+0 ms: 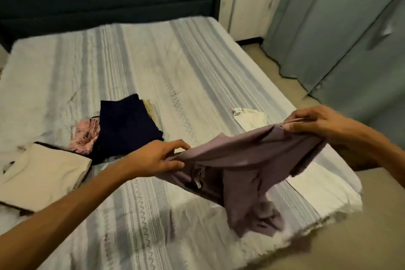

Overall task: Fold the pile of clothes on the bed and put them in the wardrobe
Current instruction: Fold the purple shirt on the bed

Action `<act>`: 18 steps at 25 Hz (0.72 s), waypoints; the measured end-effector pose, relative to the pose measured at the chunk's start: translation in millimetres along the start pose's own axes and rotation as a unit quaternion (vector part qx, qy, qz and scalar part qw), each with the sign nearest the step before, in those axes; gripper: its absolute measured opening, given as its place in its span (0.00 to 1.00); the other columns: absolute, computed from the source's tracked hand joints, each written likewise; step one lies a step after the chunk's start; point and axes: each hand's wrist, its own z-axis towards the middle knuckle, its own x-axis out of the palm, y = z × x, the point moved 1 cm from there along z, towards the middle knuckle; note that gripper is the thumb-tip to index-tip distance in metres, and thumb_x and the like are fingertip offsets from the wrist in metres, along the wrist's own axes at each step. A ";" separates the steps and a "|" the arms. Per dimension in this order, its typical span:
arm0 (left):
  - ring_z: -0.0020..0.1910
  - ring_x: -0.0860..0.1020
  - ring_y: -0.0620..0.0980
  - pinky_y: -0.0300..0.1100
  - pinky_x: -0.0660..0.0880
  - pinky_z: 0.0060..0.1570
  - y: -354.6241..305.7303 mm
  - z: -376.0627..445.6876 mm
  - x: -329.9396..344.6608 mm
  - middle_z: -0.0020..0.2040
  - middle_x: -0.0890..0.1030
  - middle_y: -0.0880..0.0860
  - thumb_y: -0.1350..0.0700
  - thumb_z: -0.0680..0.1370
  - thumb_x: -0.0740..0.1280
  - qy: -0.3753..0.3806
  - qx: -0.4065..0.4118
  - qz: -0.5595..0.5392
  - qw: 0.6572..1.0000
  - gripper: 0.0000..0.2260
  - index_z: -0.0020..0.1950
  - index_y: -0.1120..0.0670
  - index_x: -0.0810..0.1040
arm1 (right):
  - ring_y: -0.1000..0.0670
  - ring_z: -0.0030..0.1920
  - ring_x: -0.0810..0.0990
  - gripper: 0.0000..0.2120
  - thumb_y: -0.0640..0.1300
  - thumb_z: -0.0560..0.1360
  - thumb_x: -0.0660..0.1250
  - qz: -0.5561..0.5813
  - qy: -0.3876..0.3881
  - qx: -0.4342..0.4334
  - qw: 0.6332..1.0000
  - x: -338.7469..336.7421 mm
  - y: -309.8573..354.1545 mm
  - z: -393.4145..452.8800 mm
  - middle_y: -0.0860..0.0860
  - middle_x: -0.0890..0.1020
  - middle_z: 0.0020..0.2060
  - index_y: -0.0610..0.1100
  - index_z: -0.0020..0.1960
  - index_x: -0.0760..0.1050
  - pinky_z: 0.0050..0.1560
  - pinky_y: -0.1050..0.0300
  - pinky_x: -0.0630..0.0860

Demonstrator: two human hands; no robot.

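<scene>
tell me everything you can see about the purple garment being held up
The purple garment is a dusty mauve piece of soft, thin-looking cloth, unfolded and creased. It hangs stretched between both hands above the bed's near corner: the left hand pinches one end, the right hand grips the other. Its lower part droops toward the bed edge. A small pale tag or clip shows near the left grip.

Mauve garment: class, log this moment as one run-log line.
left hand grips mauve garment | right hand pinches its other edge | garment lifted above bed

Two bare forearms reach into view from below. The left hand [157, 158] and right hand [315, 123] show no sleeves, rings, watch or gloves.
</scene>
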 end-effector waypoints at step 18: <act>0.56 0.83 0.43 0.43 0.81 0.61 -218.8 -149.8 -131.2 0.53 0.86 0.44 0.62 0.79 0.70 -0.052 0.127 -0.004 0.991 0.12 0.57 0.48 0.87 | 0.56 0.68 0.75 0.35 0.64 0.72 0.77 0.169 0.002 -0.060 0.984 121.9 142.0 -170.9 0.59 0.74 0.72 0.66 0.75 0.66 0.70 0.48 0.74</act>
